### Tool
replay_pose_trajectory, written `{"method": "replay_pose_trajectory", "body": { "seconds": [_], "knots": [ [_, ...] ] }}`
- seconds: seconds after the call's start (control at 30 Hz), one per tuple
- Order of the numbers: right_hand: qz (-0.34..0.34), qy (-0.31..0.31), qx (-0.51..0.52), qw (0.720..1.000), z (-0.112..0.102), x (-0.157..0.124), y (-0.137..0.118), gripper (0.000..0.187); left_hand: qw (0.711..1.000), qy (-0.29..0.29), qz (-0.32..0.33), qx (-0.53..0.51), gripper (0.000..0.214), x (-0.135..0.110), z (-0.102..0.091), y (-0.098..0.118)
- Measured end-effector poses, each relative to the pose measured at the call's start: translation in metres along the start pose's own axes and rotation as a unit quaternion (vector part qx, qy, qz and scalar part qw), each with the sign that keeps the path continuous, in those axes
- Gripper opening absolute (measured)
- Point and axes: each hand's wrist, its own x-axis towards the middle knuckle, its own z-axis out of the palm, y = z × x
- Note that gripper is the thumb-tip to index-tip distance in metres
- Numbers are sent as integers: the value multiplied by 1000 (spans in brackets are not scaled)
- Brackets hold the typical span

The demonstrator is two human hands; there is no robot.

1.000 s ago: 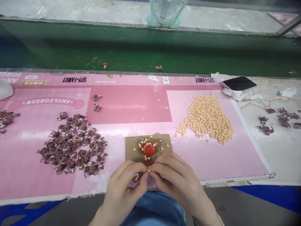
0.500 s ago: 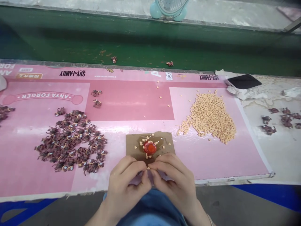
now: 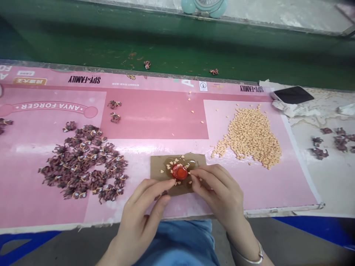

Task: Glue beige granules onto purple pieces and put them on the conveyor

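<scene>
My left hand holds a small dark brown figure between thumb and fingers, mostly covered by them. The fingertips of my right hand pinch a small tan piece beside a red round cap. That cap sits in a wet, glossy puddle on a brown cardboard square, with several tan pieces scattered around it. A heap of similar dark figures lies to the left. To the right is a pile of tan pieces.
Pink printed sheets cover the table. Beyond its far edge runs a green conveyor belt carrying two figures. A phone rests on crumpled paper at the right, near more dark figures. A turquoise fan stands at the back.
My hands, together near the table's front edge before, have come apart. The right has moved forward to the red cap; the left stays nearer with the figure. Belt figures have shifted right.
</scene>
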Motion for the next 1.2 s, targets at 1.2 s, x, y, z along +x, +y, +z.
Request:
{"method": "replay_pose_trajectory", "body": {
  "seconds": [1.2],
  "knots": [
    [-46,-43,38,997,-14,14,-39,14,833,53,-350,-426,28,2,18,17]
  ]
}}
